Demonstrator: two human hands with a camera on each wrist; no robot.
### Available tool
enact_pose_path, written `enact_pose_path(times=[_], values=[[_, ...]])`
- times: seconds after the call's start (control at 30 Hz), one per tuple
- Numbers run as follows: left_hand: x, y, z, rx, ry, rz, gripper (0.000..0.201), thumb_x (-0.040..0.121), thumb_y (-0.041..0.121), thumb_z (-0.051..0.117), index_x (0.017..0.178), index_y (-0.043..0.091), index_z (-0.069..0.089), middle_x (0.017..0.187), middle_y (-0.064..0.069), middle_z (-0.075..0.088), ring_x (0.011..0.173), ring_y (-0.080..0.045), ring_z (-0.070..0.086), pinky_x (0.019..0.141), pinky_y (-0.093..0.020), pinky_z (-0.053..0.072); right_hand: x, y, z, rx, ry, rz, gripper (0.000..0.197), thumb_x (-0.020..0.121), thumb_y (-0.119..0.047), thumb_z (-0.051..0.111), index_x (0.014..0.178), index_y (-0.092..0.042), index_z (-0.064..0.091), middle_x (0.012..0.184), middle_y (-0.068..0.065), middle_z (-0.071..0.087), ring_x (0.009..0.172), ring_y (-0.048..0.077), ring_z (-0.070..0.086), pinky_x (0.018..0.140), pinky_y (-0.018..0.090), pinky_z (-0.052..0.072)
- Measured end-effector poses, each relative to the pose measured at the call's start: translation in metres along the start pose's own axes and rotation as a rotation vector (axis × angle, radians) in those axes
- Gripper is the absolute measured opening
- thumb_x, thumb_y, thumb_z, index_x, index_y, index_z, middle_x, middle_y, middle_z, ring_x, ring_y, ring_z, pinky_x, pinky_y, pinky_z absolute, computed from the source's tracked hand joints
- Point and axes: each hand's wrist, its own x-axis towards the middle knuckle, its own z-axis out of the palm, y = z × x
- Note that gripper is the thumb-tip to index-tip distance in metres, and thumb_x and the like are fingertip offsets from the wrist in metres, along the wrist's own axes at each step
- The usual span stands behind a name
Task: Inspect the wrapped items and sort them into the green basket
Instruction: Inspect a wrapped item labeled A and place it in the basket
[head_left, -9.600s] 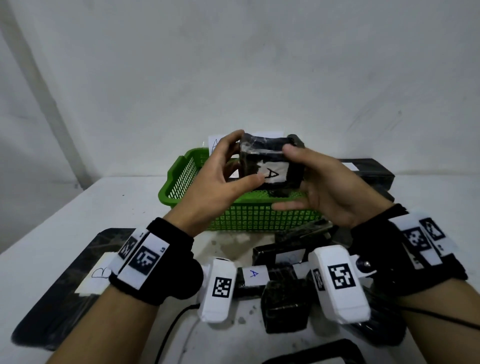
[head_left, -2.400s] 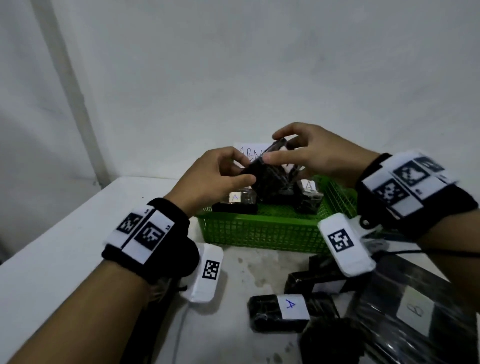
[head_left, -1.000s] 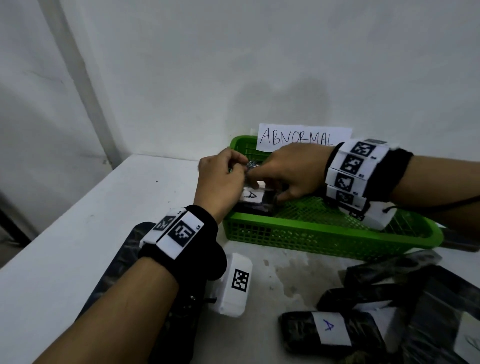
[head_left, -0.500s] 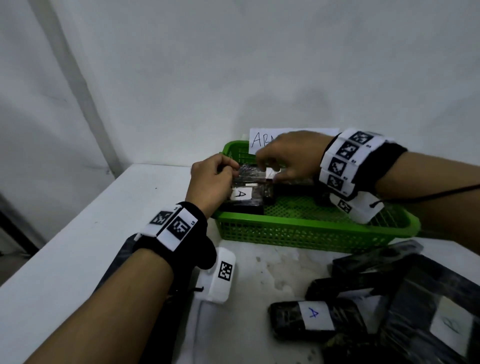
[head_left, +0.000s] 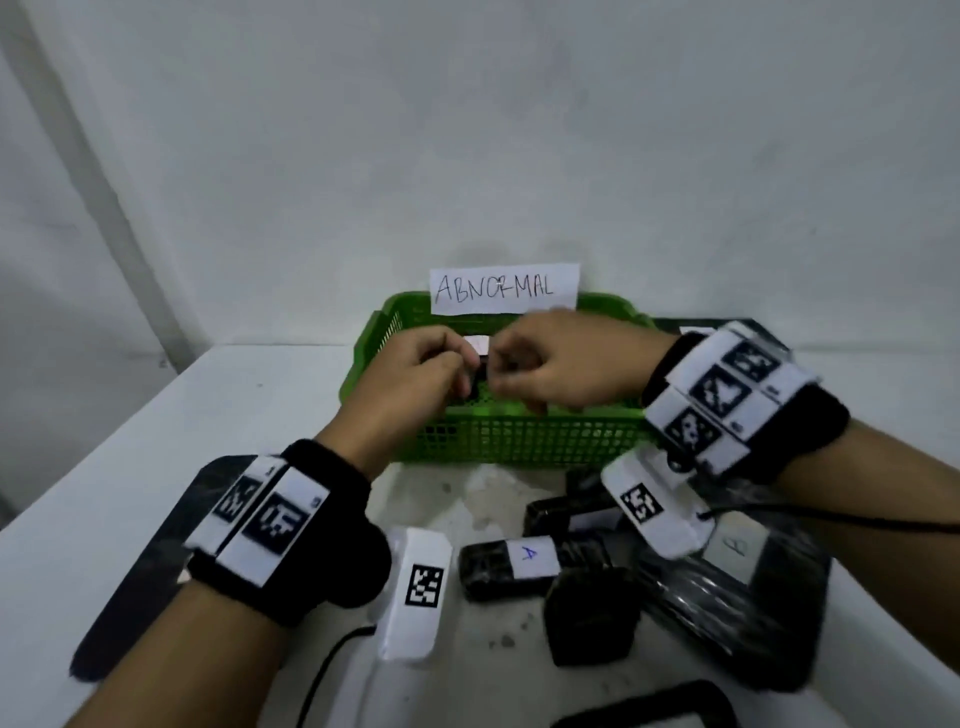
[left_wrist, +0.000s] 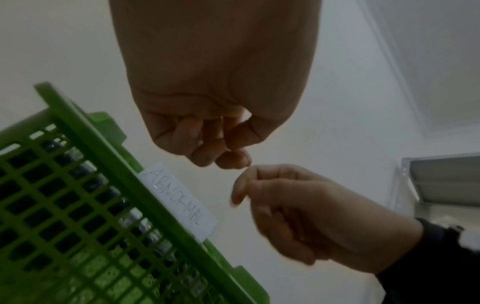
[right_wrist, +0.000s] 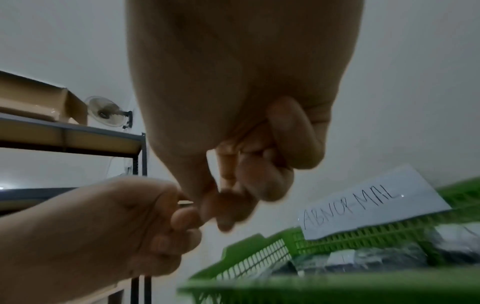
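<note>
Both hands, left (head_left: 415, 374) and right (head_left: 566, 364), hang curled and empty over the basket (head_left: 519, 441), fingertips almost touching. Wrapped items (right_wrist: 363, 261) lie just below them inside it.

Plain white wall (head_left: 467, 130), metal shelving (right_wrist: 78, 135), apparently wall fan (right_wrist: 103, 111).

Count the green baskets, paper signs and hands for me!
Basket: 1
Sign: 1
Hands: 2, left hand and right hand
Total: 4
</note>
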Motion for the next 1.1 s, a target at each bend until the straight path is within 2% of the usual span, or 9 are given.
enact_pose_path(times=[0.17, 0.3, 0.4, 0.47, 0.67, 0.73, 0.87, 0.97, 1.1], values=[[-0.036, 0.000, 0.018, 0.198, -0.322, -0.142, 0.022, 0.099, 0.010, 0.044, 0.088, 0.017, 0.061, 0.080, 0.002, 0.067, 0.065, -0.012, 0.051, 0.049, -0.020, 0.036, -0.042, -0.009, 0.045, -0.125, -0.403, 0.119, 0.036, 0.087, -0.056, 0.068, 0.104, -0.025, 0.065, 0.092, -0.005, 0.073, 0.080, 0.020, 0.071, 0.073, 0.033, 0.054], [-0.051, -0.016, 0.027, 0.418, -0.457, -0.177, 0.005, 0.096, 0.017, 0.057, 0.100, 0.019, 0.059, 0.103, -0.002, 0.065, 0.088, -0.017, 0.058, 0.071, -0.028, 0.050, -0.060, -0.011, 0.058, -0.169, -0.323, 0.129, 0.052, 0.075, -0.058, 0.079, 0.109, -0.026, 0.058, 0.094, -0.006, 0.063, 0.079, 0.011, 0.063, 0.070, 0.036, 0.056], [-0.062, -0.027, 0.030, 0.591, -0.579, -0.197, 0.030, 0.085, 0.024, 0.076, 0.109, 0.026, 0.057, 0.109, 0.003, 0.064, 0.096, -0.017, 0.061, 0.086, -0.031, 0.049, -0.069, -0.009, 0.061, -0.078, -0.247, 0.135, 0.046, 0.079, -0.043, 0.082, 0.113, -0.024, 0.058, 0.094, -0.005, 0.064, 0.061, 0.001, 0.062, 0.061, 0.032, 0.060], [-0.070, -0.031, 0.031, 0.692, -0.615, -0.208, 0.042, 0.081, 0.028, 0.080, 0.116, 0.027, 0.057, 0.108, 0.008, 0.064, 0.094, -0.014, 0.059, 0.084, -0.029, 0.047, -0.072, -0.006, 0.063, -0.054, -0.223, 0.111, 0.045, 0.079, -0.043, 0.082, 0.114, -0.026, 0.059, 0.093, -0.008, 0.066, 0.070, 0.004, 0.063, 0.068, 0.032, 0.059], [-0.081, -0.023, 0.004, 0.427, -0.455, -0.114, 0.036, 0.077, 0.013, 0.084, 0.103, 0.028, 0.063, 0.098, 0.010, 0.066, 0.087, -0.013, 0.067, 0.083, -0.032, 0.055, -0.091, 0.009, 0.059, 0.065, -0.030, 0.115, 0.063, 0.080, -0.066, 0.064, 0.132, -0.033, 0.055, 0.122, -0.010, 0.063, 0.107, 0.010, 0.062, 0.097, 0.035, 0.052], [-0.082, -0.015, -0.017, 0.332, -0.336, -0.040, 0.039, 0.075, 0.012, 0.085, 0.105, 0.028, 0.065, 0.098, 0.011, 0.069, 0.091, -0.009, 0.067, 0.086, -0.033, 0.056, -0.091, 0.004, 0.055, 0.247, 0.085, 0.076, 0.064, 0.072, -0.072, 0.058, 0.124, -0.034, 0.061, 0.116, -0.005, 0.068, 0.102, 0.013, 0.066, 0.090, 0.039, 0.057], [-0.078, 0.001, -0.021, 0.117, -0.198, 0.104, 0.037, 0.080, 0.012, 0.080, 0.112, 0.025, 0.065, 0.107, 0.009, 0.068, 0.092, 0.000, 0.065, 0.083, -0.021, 0.054, -0.094, 0.001, 0.047, 0.729, 0.361, 0.030, 0.018, 0.091, -0.022, 0.068, 0.109, -0.020, 0.067, 0.100, 0.014, 0.073, 0.076, 0.018, 0.070, 0.060, 0.029, 0.058], [-0.062, 0.012, -0.015, -0.161, -0.133, 0.103, 0.032, 0.090, 0.015, 0.068, 0.122, 0.016, 0.060, 0.115, -0.003, 0.066, 0.100, -0.015, 0.068, 0.083, -0.032, 0.059, -0.081, -0.003, 0.032, 0.961, 0.552, -0.037, 0.020, 0.092, -0.005, 0.064, 0.111, -0.009, 0.062, 0.094, 0.011, 0.072, 0.063, 0.023, 0.069, 0.057, 0.031, 0.059], [-0.027, 0.016, -0.003, -0.339, -0.120, 0.165, 0.024, 0.093, 0.009, 0.063, 0.117, 0.014, 0.062, 0.094, -0.003, 0.069, 0.085, -0.015, 0.067, 0.067, -0.031, 0.059, -0.057, 0.006, 0.021, 1.052, 0.646, -0.057, 0.011, 0.096, -0.007, 0.060, 0.107, -0.010, 0.060, 0.081, 0.003, 0.072, 0.056, 0.020, 0.068, 0.054, 0.031, 0.059]])
